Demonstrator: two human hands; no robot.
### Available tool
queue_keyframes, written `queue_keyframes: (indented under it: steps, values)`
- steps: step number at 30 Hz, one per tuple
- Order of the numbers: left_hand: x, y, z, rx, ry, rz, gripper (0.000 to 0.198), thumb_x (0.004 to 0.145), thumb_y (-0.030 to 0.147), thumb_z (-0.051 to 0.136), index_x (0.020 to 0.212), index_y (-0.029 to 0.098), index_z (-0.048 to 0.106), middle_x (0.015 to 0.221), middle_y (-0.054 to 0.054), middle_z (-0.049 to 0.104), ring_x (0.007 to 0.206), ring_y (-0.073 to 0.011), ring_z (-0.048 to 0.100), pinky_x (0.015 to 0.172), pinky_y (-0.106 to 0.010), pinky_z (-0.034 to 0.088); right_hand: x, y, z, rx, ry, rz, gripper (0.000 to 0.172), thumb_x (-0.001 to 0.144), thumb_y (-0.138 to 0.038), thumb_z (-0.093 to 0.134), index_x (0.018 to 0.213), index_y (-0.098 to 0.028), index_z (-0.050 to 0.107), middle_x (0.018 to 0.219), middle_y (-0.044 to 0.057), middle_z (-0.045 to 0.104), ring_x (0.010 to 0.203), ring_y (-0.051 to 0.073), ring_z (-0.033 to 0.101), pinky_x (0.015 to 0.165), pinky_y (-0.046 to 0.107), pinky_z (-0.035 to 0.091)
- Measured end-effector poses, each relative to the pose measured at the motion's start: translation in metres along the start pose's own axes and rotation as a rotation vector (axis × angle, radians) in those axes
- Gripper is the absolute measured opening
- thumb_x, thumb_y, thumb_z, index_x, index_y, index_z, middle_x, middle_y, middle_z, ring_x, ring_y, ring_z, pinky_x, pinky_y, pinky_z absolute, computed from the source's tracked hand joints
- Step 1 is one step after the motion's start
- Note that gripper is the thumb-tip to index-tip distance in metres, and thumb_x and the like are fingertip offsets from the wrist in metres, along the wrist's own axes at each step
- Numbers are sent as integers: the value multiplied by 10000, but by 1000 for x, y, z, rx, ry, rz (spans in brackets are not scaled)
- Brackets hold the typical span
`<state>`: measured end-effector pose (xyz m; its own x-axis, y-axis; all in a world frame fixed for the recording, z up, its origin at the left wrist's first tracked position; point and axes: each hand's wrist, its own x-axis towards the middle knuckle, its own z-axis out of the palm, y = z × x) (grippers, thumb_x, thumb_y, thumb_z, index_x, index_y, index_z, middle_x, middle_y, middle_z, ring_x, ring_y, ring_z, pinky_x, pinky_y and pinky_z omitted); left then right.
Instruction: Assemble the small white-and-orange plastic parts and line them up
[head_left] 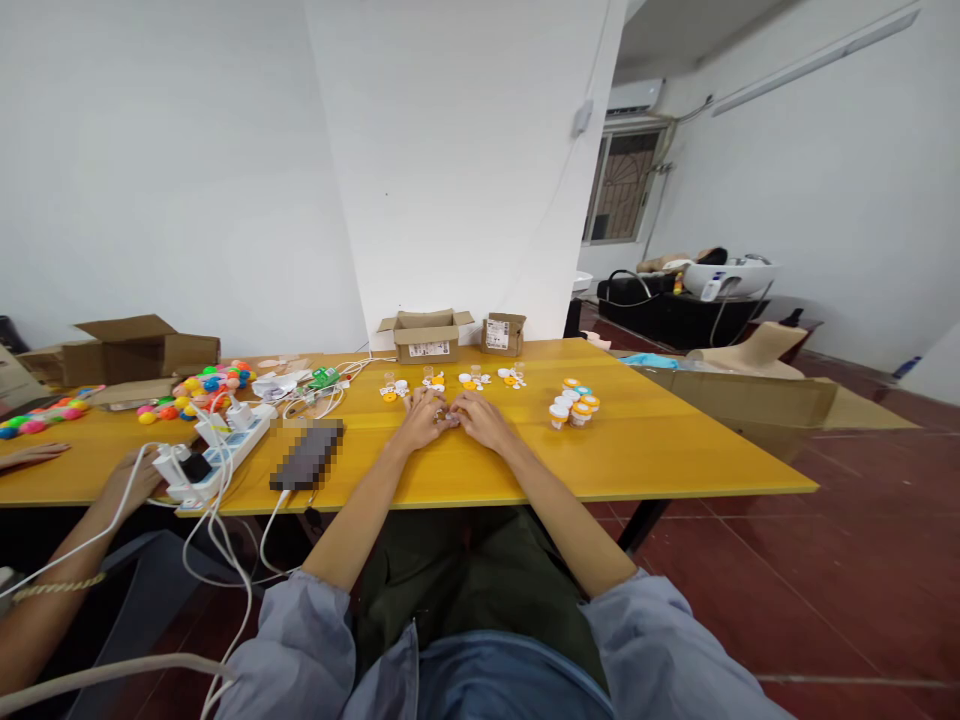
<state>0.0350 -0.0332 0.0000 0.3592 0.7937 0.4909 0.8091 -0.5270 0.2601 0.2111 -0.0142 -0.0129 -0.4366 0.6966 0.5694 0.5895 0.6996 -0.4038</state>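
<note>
Close together on the yellow table (465, 475), my left hand (421, 420) and my right hand (481, 420) have their fingers curled in. Between the fingertips is a small, clear-looking piece (451, 420), mostly hidden and too small to name. Just beyond the hands lie small groups of white and orange round parts (514, 378), with little clear cups (475, 371) behind them. Right of my right hand, several small round containers (576, 404) with orange, white and blue lids are gathered, some stacked.
Two cardboard boxes (426, 338) stand at the table's back edge. To the left are a phone (307, 455), a white power strip (240, 445) with loose cables, and colourful balls (214, 383). Another person's hand (127, 480) rests near the strip. A large carton (750, 400) is right of the table.
</note>
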Motion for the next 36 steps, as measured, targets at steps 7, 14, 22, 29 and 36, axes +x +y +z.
queue_keyframes:
  steps: [7,14,22,29,36]
  values:
    - [0,-1,1,5,8,6,166,872,413,700,908,254,731,1150,-53,636,1155,-277,475,984,-440,369,0,1,-1,-28,-25,-17,169,890,-106,604,891,-215,734,996,58,672,996,187,619,885,297,480]
    - [0,-4,4,-3,41,26,216,900,460,656,929,259,727,1121,-60,643,1126,-272,485,955,-426,374,1,0,0,-12,-10,-16,178,937,-180,586,862,-221,741,1001,60,690,979,182,631,862,285,483]
    - [0,-3,3,-15,76,21,182,909,416,649,989,259,694,1101,-57,651,1122,-268,493,950,-409,378,5,-1,-3,109,45,72,159,917,-182,574,852,-216,715,957,50,714,928,175,653,847,278,497]
    - [0,-4,2,-35,78,37,213,933,425,607,1071,276,672,1111,-50,649,1134,-272,489,962,-398,375,11,10,5,329,91,149,44,835,-198,631,835,-216,671,826,12,721,787,169,669,759,287,534]
    - [0,-6,3,-40,41,51,261,904,437,650,1117,293,691,1131,-56,651,1151,-286,483,978,-414,372,14,26,11,381,202,249,62,771,-169,628,771,-229,641,761,-3,704,732,177,667,719,301,545]
